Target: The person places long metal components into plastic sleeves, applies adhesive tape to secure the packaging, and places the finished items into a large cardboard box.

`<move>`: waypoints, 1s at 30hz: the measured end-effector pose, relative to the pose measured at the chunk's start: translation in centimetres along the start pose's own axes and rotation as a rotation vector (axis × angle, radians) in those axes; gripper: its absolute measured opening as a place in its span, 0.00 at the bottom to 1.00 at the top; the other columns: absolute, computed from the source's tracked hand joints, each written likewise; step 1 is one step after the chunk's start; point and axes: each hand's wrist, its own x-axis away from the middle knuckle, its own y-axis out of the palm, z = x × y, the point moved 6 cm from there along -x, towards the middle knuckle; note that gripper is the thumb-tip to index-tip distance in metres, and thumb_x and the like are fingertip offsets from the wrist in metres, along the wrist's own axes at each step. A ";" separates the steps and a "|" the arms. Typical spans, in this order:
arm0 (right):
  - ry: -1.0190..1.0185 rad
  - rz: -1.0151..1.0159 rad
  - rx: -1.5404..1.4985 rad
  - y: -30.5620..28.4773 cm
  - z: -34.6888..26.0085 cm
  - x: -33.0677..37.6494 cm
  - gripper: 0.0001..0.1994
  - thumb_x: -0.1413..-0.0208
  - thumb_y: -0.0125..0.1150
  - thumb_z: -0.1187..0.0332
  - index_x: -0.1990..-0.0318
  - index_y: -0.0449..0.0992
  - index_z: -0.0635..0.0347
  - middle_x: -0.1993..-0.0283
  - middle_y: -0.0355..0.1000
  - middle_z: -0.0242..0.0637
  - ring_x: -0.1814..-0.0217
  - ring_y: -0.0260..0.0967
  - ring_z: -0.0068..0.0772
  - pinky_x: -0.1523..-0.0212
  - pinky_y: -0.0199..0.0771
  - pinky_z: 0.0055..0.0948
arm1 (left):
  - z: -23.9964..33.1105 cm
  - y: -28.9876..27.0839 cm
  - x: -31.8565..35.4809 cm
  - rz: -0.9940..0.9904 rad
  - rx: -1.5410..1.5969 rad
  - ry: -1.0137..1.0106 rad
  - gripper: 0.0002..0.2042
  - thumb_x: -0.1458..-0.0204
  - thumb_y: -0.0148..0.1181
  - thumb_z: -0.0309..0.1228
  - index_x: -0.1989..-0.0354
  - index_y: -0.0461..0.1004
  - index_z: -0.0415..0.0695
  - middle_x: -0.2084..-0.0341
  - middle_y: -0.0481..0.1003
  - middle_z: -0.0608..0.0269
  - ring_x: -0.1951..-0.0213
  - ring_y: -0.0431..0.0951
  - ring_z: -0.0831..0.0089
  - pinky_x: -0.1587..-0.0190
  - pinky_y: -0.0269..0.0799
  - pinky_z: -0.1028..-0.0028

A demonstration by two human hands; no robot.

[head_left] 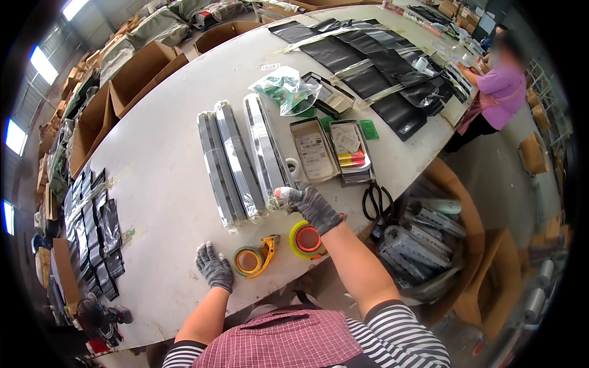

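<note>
Left hand: spread on desk. Right hand: at near end of rightmost wrapped bundle, on desk; pinch or touch, cannot tell. Possible fault: bundle sliding, through loose hold.

A broad white counter takes up the middle of the room. Beyond its left edge, a grey wall holds windows glowing white; open cardboard boxes line that edge. Past the right edge spread a grey floor and a pale rack.
</note>
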 end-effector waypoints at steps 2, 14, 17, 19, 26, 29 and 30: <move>-0.109 0.011 -0.117 1.5 -0.8 3.3 0.24 0.51 0.70 0.51 0.57 0.77 0.62 0.67 0.78 0.33 0.70 0.72 0.21 0.66 0.75 0.23 | 0.9 0.3 -0.5 -0.013 -0.017 0.034 0.28 0.44 0.48 0.38 0.34 0.59 0.40 0.34 0.58 0.47 0.30 0.51 0.53 0.30 0.42 0.54; -0.721 -0.143 0.340 8.8 -0.2 18.8 0.18 0.42 0.62 0.63 0.48 0.73 0.64 0.49 0.72 0.51 0.47 0.72 0.44 0.44 0.69 0.32 | -2.4 -11.3 0.1 -0.410 1.533 -0.272 0.35 0.44 0.56 0.55 0.37 0.60 0.39 0.54 0.72 0.53 0.55 0.75 0.64 0.53 0.75 0.64; -0.774 0.486 0.814 -4.0 1.1 26.3 0.08 0.45 0.61 0.69 0.59 0.77 0.60 0.57 0.75 0.41 0.49 0.72 0.41 0.45 0.71 0.35 | -12.5 -8.2 0.4 -0.427 1.366 -0.406 0.37 0.47 0.62 0.50 0.34 0.56 0.43 0.50 0.70 0.54 0.53 0.74 0.62 0.52 0.74 0.64; 0.038 0.872 1.597 -14.8 12.7 31.5 0.05 0.51 0.59 0.70 0.70 0.78 0.60 0.61 0.75 0.44 0.57 0.74 0.43 0.54 0.74 0.35 | -13.5 -6.4 -0.2 -0.198 1.106 -0.341 0.40 0.48 0.65 0.45 0.31 0.52 0.43 0.45 0.68 0.53 0.50 0.73 0.61 0.49 0.73 0.63; 1.036 1.823 0.342 -27.1 35.7 59.2 0.32 0.52 0.63 0.46 0.50 0.75 0.67 0.50 0.74 0.58 0.45 0.71 0.57 0.43 0.70 0.43 | -14.0 -1.5 -1.8 -0.185 0.915 -0.374 0.43 0.48 0.67 0.35 0.29 0.44 0.44 0.40 0.63 0.50 0.47 0.70 0.58 0.45 0.70 0.62; 1.186 1.649 0.430 -28.7 34.7 58.3 0.33 0.52 0.62 0.43 0.48 0.75 0.63 0.44 0.72 0.52 0.41 0.69 0.53 0.42 0.70 0.42 | -14.7 -1.5 -1.7 -0.169 0.931 -0.376 0.43 0.49 0.68 0.35 0.30 0.45 0.45 0.41 0.65 0.51 0.48 0.71 0.58 0.47 0.71 0.63; 1.181 1.712 0.575 -28.6 33.0 57.2 0.33 0.52 0.61 0.42 0.48 0.75 0.62 0.43 0.71 0.52 0.40 0.69 0.52 0.42 0.70 0.43 | -15.2 -1.8 -1.4 -0.161 0.939 -0.385 0.43 0.50 0.68 0.35 0.30 0.46 0.45 0.42 0.65 0.51 0.48 0.71 0.58 0.48 0.72 0.63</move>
